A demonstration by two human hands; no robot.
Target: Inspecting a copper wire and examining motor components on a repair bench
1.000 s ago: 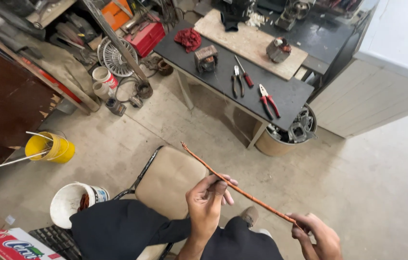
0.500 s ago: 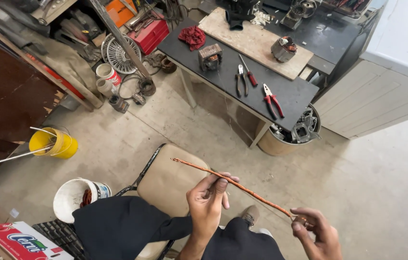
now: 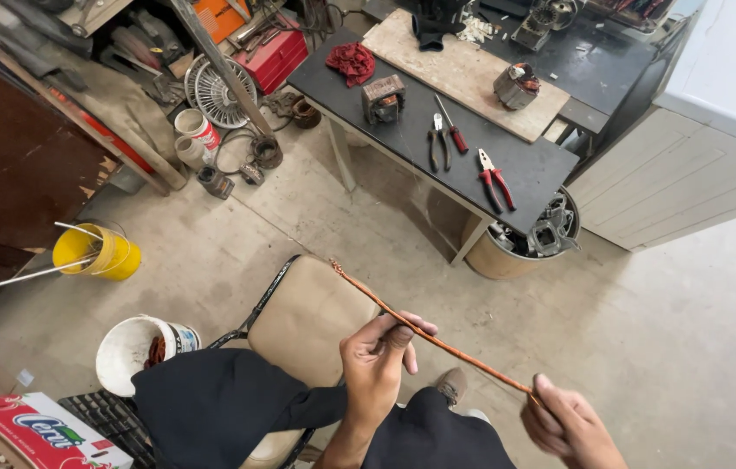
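The left hand [image 3: 377, 360] is pinching a long copper-coloured rod [image 3: 424, 334] between thumb and fingertips near its middle, while the right hand [image 3: 570, 426] is gripping its near end, fingers clenched around it. The rod is slanting above a tan padded seat [image 3: 307, 317] (far tip pointing toward the black workbench [image 3: 550, 169]).

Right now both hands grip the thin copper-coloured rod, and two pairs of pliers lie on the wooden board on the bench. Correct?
Not quite. The left hand and right hand do grip the copper-coloured rod, but the two pairs of pliers lie on the dark bench top, beside the wooden board, not on it. The head view shows this.
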